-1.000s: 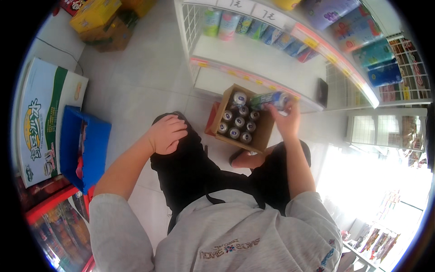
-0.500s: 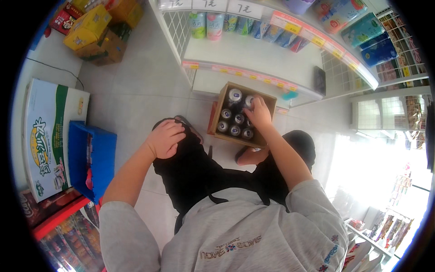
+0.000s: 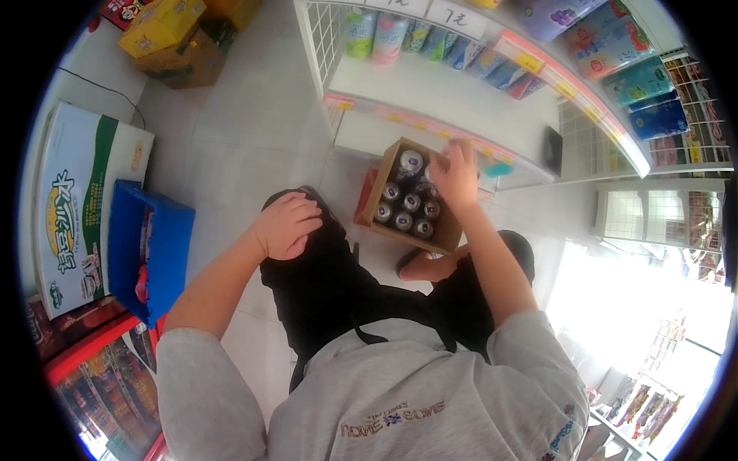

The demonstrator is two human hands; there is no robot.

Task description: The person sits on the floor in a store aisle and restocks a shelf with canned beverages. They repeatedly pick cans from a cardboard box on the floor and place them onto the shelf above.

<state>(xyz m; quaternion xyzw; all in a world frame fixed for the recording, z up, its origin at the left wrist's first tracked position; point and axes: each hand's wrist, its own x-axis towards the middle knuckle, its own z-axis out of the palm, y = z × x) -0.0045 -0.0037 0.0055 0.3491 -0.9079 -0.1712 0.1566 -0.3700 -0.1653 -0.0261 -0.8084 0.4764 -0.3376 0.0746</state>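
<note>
An open brown cardboard carton (image 3: pixel 380 201) stands on the floor between my knees and the shelf. Several dark drink cans (image 3: pixel 412 202) with silver tops stand upright in it. One can at the far left (image 3: pixel 411 160) looks larger and higher than the nearer ones. Over the carton's far right part is my right hand (image 3: pixel 457 178), its thumb side beside a partly covered can. Its fingertips are blurred, so their grip cannot be made out. My left hand (image 3: pixel 288 227) lies palm down on my left knee, fingers stretched out, holding nothing.
Ahead stands a white shelf unit (image 3: pixel 461 92) with a row of cans (image 3: pixel 465 54) and packs above. A red box edge (image 3: pixel 367 198) touches the carton's left side. On the left are a blue bin (image 3: pixel 157 246), a white printed carton (image 3: pixel 69 207) and stacked yellow boxes (image 3: pixel 165 27).
My right hand has shifted slightly right and away from me over the carton, its fingers now blurred. The view has turned a little. My left hand stays on the knee.
</note>
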